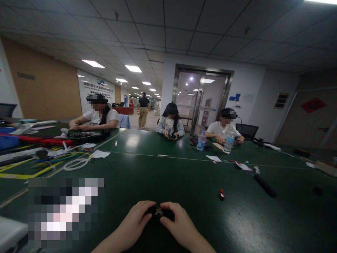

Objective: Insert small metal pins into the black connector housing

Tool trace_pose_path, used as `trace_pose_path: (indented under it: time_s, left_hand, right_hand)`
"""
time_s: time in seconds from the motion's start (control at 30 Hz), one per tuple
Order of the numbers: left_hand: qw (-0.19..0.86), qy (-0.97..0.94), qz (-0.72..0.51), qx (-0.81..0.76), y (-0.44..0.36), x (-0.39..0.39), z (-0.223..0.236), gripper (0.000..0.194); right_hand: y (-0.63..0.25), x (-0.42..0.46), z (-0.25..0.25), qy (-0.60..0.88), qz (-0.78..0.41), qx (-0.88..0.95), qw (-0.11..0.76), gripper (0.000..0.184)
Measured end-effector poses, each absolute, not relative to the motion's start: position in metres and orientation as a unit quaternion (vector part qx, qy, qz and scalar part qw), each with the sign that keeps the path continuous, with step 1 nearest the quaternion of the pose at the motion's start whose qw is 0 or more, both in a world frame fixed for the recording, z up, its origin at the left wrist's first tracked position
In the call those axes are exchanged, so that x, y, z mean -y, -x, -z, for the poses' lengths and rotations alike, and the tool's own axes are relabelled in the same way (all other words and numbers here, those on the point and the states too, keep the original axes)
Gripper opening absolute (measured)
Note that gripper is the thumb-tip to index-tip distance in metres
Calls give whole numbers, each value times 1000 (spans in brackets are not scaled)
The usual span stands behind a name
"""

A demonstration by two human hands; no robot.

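Observation:
Between my two hands, low over the near part of the green table (pixel 110 196), is a small black object (pixel 158 212) with a metallic-looking middle; its kind is too dark and small to make out. The fingers and thumb of my left hand (pixel 135 219) grip its left end. Around its right end my right hand (pixel 179 221) is closed in the same way. Both hands cover much of the object. To the right, apart from my hands, lies a small red and black piece (pixel 221 194).
Two water bottles (pixel 201 141) stand on the far right half. A black rod-like item (pixel 264 185) lies at right. Coiled white tubing (pixel 76 164), cables and blue bins (pixel 7 141) crowd the left. Three people sit across the table; another person (pixel 143 109) stands behind.

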State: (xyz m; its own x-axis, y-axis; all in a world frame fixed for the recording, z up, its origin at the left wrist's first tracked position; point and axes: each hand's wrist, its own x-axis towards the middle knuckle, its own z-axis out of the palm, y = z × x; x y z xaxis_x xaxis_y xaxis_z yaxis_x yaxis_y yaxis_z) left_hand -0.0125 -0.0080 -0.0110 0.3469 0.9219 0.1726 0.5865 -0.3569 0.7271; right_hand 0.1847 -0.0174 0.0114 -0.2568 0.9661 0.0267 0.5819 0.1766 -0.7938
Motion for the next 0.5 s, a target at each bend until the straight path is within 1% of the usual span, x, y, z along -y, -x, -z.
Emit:
trace_pose_path:
  time_s: [0.23,0.5]
  left_hand:
    - [281,-777,-283,-487,12,9,9,32]
    - [291,-773,-277,-492,12,11,3,33]
  right_hand:
    - [-184,18,-13,547,-340,715,271,38]
    - [-183,19,-13,547,-338,716,274,34]
